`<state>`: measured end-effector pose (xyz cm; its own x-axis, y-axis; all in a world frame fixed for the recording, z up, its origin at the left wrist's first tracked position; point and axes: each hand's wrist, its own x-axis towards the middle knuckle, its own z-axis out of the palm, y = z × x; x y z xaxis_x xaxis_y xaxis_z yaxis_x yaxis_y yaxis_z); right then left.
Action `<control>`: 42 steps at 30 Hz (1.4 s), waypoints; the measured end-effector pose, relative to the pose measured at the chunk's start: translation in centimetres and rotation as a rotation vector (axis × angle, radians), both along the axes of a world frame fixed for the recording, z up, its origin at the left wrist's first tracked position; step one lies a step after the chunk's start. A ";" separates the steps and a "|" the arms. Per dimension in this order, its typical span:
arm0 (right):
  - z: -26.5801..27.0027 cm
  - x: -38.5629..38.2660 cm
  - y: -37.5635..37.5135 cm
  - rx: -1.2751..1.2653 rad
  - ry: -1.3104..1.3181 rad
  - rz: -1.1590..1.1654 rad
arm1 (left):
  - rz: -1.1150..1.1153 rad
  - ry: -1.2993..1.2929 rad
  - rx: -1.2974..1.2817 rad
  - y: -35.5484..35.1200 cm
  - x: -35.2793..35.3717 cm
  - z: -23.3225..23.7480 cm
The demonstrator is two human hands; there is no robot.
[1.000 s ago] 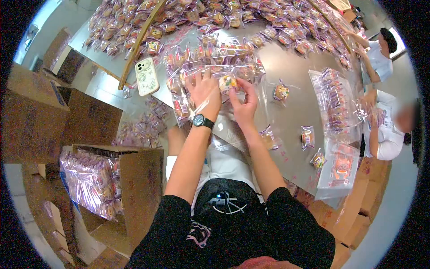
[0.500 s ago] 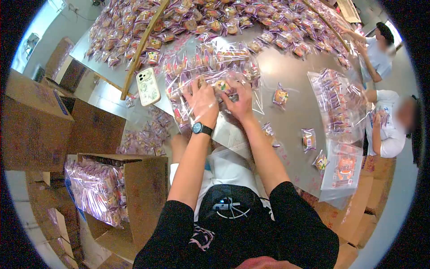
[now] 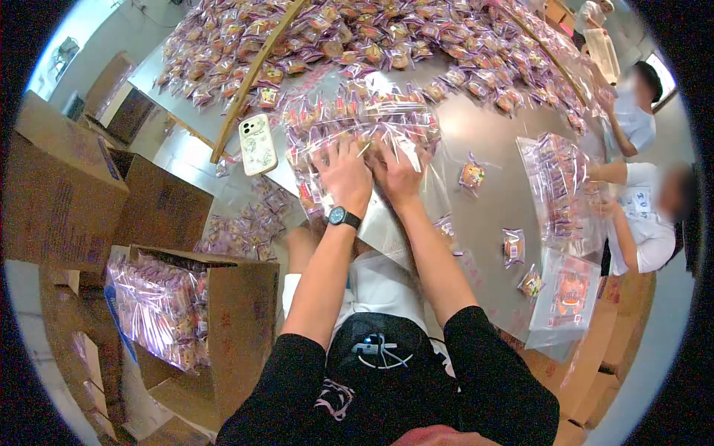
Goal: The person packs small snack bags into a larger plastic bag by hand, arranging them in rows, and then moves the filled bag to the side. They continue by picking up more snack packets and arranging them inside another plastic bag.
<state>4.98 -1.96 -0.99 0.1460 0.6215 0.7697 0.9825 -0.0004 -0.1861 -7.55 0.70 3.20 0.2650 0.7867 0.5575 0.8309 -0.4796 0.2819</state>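
A large clear plastic bag (image 3: 305,167) lies in front of me, filled with rows of small individually wrapped snacks (image 3: 387,104). My left hand (image 3: 346,175), with a dark watch on its wrist, rests on the near row with fingers spread. Beside it, my right hand (image 3: 399,169) presses against the same row, its fingers stretched forward and partly covered by shiny film. Neither hand appears to grip a packet. A loose wrapped snack (image 3: 471,176) sits to the right of the bag.
A big heap of wrapped snacks (image 3: 335,37) covers the far table between wooden strips (image 3: 260,70). A phone (image 3: 257,144) lies left. An open carton (image 3: 242,327) holds a filled bag. At right are another filled bag (image 3: 558,186), printed bags (image 3: 569,297) and co-workers (image 3: 639,215).
My right hand has gone from holding a wrapped snack over the bag to pressing flat against the near row. My left hand has stayed on the packets. The view has shifted slightly.
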 end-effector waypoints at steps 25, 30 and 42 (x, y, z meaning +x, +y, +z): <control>-0.3 2.2 4.1 -0.162 -0.294 0.095 | 0.045 0.030 0.034 1.6 1.2 -0.9; 2.8 1.6 3.1 -0.384 -0.006 0.237 | 0.113 0.209 0.108 1.8 1.4 -1.6; 4.2 2.3 1.9 -0.315 -0.126 0.105 | 0.077 0.263 -0.048 1.7 0.5 0.2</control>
<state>7.27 -0.07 3.22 -0.0150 0.8379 0.5457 0.9955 0.0636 -0.0702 -7.01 2.44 3.45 0.3342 0.8339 0.4392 0.9120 -0.4037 0.0725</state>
